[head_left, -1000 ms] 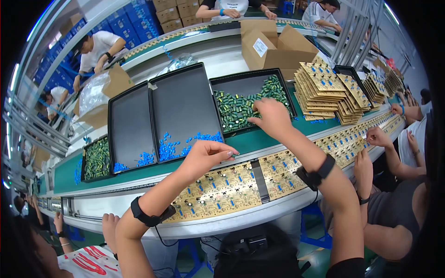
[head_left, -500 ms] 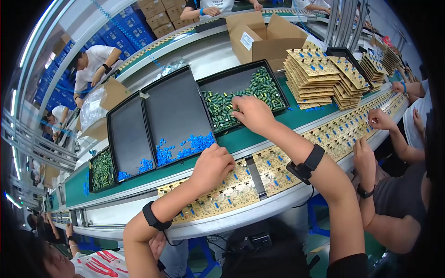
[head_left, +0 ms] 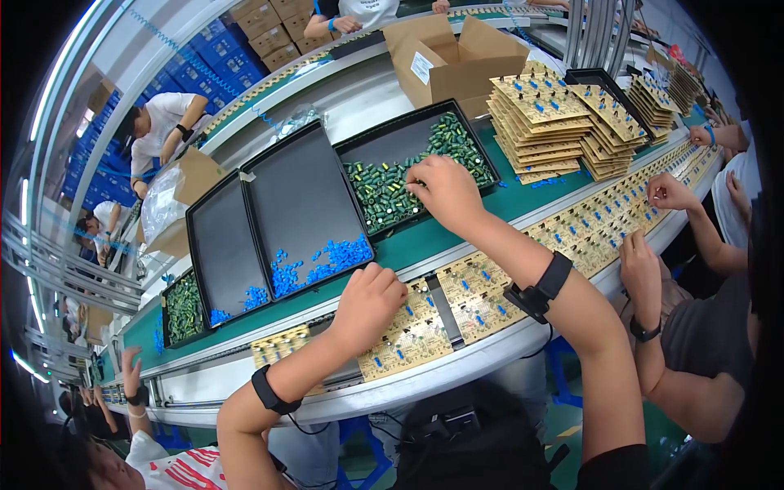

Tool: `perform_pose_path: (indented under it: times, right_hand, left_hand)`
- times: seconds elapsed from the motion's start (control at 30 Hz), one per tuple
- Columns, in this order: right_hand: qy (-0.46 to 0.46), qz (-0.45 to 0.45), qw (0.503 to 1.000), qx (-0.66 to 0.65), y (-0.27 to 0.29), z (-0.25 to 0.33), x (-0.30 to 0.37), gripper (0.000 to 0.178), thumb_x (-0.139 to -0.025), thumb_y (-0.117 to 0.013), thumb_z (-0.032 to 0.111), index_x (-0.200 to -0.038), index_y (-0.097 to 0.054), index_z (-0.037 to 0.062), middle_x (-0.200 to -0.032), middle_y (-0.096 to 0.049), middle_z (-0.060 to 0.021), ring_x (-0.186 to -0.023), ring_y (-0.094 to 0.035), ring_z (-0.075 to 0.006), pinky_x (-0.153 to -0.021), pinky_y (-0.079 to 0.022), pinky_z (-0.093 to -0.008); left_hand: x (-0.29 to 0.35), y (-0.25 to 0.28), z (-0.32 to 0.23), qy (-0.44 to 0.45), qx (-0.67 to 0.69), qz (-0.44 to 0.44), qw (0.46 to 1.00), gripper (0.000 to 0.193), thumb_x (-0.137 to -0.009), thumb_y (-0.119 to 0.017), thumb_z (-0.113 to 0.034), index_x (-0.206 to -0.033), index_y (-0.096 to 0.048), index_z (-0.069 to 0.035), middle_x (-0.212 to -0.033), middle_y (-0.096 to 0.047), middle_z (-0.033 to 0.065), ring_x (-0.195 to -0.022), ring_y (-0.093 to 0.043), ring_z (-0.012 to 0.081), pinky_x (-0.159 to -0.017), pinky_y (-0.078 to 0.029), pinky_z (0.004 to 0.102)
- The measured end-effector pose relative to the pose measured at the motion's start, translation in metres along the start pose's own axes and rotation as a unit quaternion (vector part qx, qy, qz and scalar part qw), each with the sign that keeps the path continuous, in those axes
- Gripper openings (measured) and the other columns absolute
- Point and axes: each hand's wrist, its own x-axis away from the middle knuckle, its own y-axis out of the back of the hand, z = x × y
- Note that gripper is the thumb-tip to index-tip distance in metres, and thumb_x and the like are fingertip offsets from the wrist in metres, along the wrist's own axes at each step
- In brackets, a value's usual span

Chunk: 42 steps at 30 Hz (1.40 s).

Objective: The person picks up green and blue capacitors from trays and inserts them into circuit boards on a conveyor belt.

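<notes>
Presently: right hand curled, fingertips pinching among green capacitors in the tray behind the board; left hand loosely closed on that board, hold unclear; risk, judged: 1 capacitor slipping, scattering onto the belt.

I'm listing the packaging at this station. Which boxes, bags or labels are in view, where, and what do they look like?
Open brown carton: behind the black trays, flaps up.
White rectangular label: on that carton's front.
Stacked brown cartons: top, far side.
Blue crates: stacked upper left.
Clear plastic bag: in a left-hand carton.
</notes>
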Motion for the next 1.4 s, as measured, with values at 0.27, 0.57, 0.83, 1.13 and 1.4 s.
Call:
perform_pose_path:
  times: [0.27, 0.57, 0.83, 1.13, 1.4]
  right_hand:
    - [-0.158, 0.164, 0.929, -0.291, 0.050, 0.031, 0.033, 0.015, -0.083, -0.065, 0.010, -0.096, -0.066, 0.0020, -0.088, -0.068, -0.0071, -0.075, -0.065, -0.0118, -0.069, -0.051, -0.0249]
    - [-0.414, 0.278, 0.713, -0.493, 0.088, 0.065, 0.113, 0.016, -0.084, -0.061, -0.005, -0.100, -0.063, -0.0066, -0.096, -0.065, -0.0095, -0.091, -0.065, -0.0164, -0.079, -0.052, -0.0253]
    - [-0.370, 0.267, 0.768, -0.450, 0.085, 0.062, 0.131, 0.019, -0.081, -0.061, -0.010, -0.100, -0.064, -0.0068, -0.105, -0.060, -0.0117, -0.095, -0.063, -0.0178, -0.082, -0.053, -0.0264]
    - [-0.223, 0.275, 0.900, -0.255, 0.084, 0.080, 0.132, 0.021, -0.078, -0.066, -0.004, -0.098, -0.067, 0.0011, -0.096, -0.064, -0.0091, -0.084, -0.063, -0.0143, -0.075, -0.050, -0.0233]
    - [-0.183, 0.248, 0.932, -0.192, 0.077, 0.087, 0.132, 0.022, -0.075, -0.068, -0.004, -0.095, -0.065, 0.0060, -0.091, -0.067, -0.0046, -0.080, -0.063, -0.0132, -0.064, -0.044, -0.0243]
  left_hand:
    - [-0.002, 0.017, 0.004, 0.024, 0.056, -0.001, 0.998, 0.014, -0.073, -0.067, -0.011, -0.087, -0.066, -0.011, -0.078, -0.053, 0.0028, -0.078, -0.050, 0.0223, -0.068, -0.040, 0.0343]
    - [-0.087, -0.005, 0.060, 0.017, -0.084, -0.063, 0.994, 0.005, -0.074, -0.062, -0.008, -0.077, -0.066, -0.009, -0.077, -0.060, 0.0050, -0.085, -0.055, 0.0239, -0.074, -0.044, 0.0364]
    - [-0.107, -0.008, 0.061, 0.039, -0.081, 0.046, 0.995, 0.005, -0.071, -0.064, -0.008, -0.073, -0.069, -0.007, -0.080, -0.066, 0.0094, -0.091, -0.059, 0.0249, -0.078, -0.047, 0.0371]
    - [-0.111, 0.003, 0.059, 0.044, -0.077, 0.125, 0.988, 0.011, -0.073, -0.066, -0.011, -0.083, -0.071, -0.009, -0.090, -0.067, 0.0076, -0.096, -0.060, 0.0243, -0.081, -0.047, 0.0381]
    - [-0.121, 0.013, 0.053, 0.102, -0.066, 0.158, 0.980, 0.016, -0.074, -0.067, -0.012, -0.090, -0.071, -0.010, -0.097, -0.067, 0.0074, -0.096, -0.062, 0.0241, -0.080, -0.047, 0.0371]
